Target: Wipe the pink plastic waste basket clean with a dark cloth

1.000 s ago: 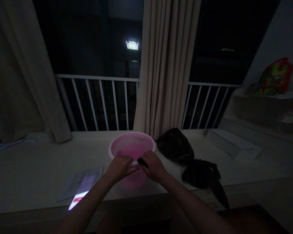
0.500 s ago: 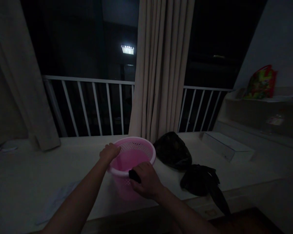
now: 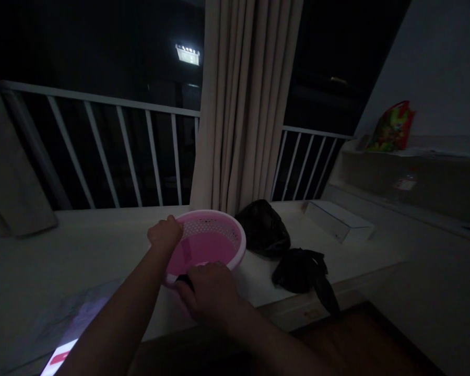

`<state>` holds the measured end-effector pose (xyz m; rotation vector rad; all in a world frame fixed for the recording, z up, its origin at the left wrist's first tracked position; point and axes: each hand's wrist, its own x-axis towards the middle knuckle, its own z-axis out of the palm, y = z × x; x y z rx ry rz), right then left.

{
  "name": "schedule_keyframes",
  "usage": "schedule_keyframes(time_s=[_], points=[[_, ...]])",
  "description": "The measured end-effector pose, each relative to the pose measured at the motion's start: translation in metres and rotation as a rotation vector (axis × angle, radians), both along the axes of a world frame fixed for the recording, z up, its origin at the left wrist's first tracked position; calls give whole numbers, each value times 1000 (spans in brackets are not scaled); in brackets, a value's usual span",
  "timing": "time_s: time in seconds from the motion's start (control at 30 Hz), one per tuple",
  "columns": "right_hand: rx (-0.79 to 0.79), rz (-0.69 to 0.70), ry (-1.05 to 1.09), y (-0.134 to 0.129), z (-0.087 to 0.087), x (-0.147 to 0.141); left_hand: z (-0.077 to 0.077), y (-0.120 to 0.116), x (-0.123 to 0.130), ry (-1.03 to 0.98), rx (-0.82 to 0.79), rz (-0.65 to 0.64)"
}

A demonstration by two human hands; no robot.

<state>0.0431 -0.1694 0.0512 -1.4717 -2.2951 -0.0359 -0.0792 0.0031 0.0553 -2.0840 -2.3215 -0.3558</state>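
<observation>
A pink plastic basket with a pale rim and a band of small holes is at the counter's front; its inside looks bare, and its lower part is mostly hidden. My left hand is closed over the left side of the rim. At the near rim, my right hand is closed around a small black object, pressed against the basket. Most of that object is covered by my fingers, so its kind cannot be told. Right of the basket lie an opened-out black plastic bag and a knotted black plastic bag.
On the pale counter, a white box lies at right. A bright screen-like patch shows at lower left beside my forearm. Behind are a beige curtain and white railing. A red-green bag stands on the right shelf.
The view has shifted, moving most of the scene left and up. My right hand and the black object are farther left along the near rim. A bright patch has appeared at lower left.
</observation>
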Motion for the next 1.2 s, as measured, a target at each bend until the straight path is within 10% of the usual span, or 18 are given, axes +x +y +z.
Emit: schedule_keyframes(time_s=[0.37,0.83,1.2], points=[[-106,65,-38,0,21,-6,5,-14,-25,-1,-93,-20],[-41,345,164,-11,3,32,8,-9,-27,31,-140,58],[84,283,458,0,-9,36,6,-5,-15,141,-114,-114]])
